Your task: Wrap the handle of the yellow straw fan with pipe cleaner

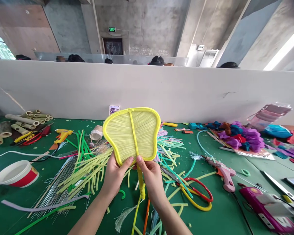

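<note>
A yellow hand fan [145, 133] stands upright in front of me, with a thick fuzzy rim, a centre rib and pale yellow fill. My left hand [116, 171] pinches its lower left edge, thumb on the front face. At the lower right edge, beside the handle, my right hand [149, 173] grips it the same way. The yellow wrapped handle [140, 182] hangs down between my hands, a pale tassel [124, 217] near its lower end. The fingers behind the fan are hidden. Yellow-green pipe cleaners [88, 173] lie under and left of my hands.
Red-and-yellow-handled scissors [198, 194] lie right of my hands. Beyond them are a pink glue gun [225, 176] and a magenta device [267, 209]. A paper cup [17, 174], a yellow glue gun [62, 135] and bamboo pieces [26, 122] sit left. A white partition [75, 88] borders the green table.
</note>
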Motion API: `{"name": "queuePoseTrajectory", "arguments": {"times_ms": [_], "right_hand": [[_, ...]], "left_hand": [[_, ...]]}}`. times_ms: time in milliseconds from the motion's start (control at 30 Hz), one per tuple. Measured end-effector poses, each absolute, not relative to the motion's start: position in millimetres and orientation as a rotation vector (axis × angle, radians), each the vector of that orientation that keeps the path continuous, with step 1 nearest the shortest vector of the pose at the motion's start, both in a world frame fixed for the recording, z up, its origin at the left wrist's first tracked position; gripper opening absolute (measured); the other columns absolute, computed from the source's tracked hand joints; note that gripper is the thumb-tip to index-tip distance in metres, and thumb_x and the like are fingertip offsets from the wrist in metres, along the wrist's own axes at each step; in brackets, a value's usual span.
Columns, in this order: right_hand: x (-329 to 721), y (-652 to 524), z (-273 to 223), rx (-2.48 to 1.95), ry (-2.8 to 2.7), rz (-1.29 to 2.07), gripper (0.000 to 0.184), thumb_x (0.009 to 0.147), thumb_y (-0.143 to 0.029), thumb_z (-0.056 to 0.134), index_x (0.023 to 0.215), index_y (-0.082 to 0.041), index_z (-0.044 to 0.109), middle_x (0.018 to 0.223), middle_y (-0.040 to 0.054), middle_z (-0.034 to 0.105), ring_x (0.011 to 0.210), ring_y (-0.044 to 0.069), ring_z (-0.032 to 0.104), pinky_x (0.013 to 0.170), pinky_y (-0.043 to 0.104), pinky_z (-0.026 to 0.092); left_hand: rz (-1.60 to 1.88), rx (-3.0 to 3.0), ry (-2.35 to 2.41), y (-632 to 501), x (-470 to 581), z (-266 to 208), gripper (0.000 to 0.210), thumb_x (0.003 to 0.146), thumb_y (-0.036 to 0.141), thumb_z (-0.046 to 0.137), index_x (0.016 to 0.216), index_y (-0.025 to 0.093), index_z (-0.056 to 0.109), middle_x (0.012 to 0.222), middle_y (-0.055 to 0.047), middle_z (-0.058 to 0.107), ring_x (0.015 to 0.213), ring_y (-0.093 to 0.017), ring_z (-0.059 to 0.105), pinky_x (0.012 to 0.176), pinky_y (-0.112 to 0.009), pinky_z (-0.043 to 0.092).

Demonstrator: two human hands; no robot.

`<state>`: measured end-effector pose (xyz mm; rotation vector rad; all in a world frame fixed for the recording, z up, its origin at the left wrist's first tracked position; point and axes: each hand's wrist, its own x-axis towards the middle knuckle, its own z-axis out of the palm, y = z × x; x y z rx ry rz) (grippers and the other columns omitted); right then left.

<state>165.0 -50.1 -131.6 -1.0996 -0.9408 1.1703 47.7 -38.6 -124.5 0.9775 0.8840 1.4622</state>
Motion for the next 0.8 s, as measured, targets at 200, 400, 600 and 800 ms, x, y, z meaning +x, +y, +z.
{"name": "queuePoseTrajectory", "arguments": {"times_ms": [200, 400, 600, 800], "right_hand": [[169, -52, -138, -1.029, -0.889, 1.300, 0.066, 0.088, -0.075, 0.046, 0.077, -0.017, 0.076, 0.063, 0.0045, 0.066, 0.060, 0.019, 0.060, 0.060, 0.029, 0.046], [168, -50, -139, -0.984, -0.857, 1.302, 0.043, 0.079, -0.060, 0.073, 0.087, -0.017, 0.076, 0.079, 0.0061, 0.075, 0.072, 0.022, 0.068, 0.069, 0.030, 0.052], [166, -49, -142, -0.947, -0.737, 1.359, 0.032, 0.073, -0.047, 0.083, 0.075, -0.016, 0.075, 0.066, 0.0034, 0.071, 0.058, 0.016, 0.060, 0.060, 0.027, 0.051], [163, -49, -145, -0.883, -0.673, 1.361, 0.031, 0.070, -0.044, 0.085, 0.067, -0.016, 0.073, 0.058, 0.0008, 0.066, 0.054, 0.012, 0.055, 0.057, 0.024, 0.046]], "left_hand": [[1.495, 0.911, 0.888, -35, 48, -123, 0.065, 0.074, 0.029, 0.084, 0.132, 0.019, 0.055, 0.121, -0.011, 0.072, 0.112, -0.028, 0.069, 0.096, -0.040, 0.056], [1.488, 0.950, 0.910, -36, 48, -128, 0.063, 0.077, 0.030, 0.081, 0.133, 0.019, 0.054, 0.122, -0.011, 0.072, 0.112, -0.027, 0.068, 0.097, -0.040, 0.055], [1.460, 1.130, 1.039, -42, 48, -135, 0.051, 0.082, 0.033, 0.077, 0.126, 0.018, 0.056, 0.120, -0.012, 0.071, 0.109, -0.027, 0.070, 0.092, -0.037, 0.057], [1.454, 1.074, 0.993, -39, 49, -141, 0.048, 0.080, 0.032, 0.079, 0.121, 0.017, 0.058, 0.113, -0.010, 0.073, 0.104, -0.027, 0.071, 0.089, -0.036, 0.057]]}}
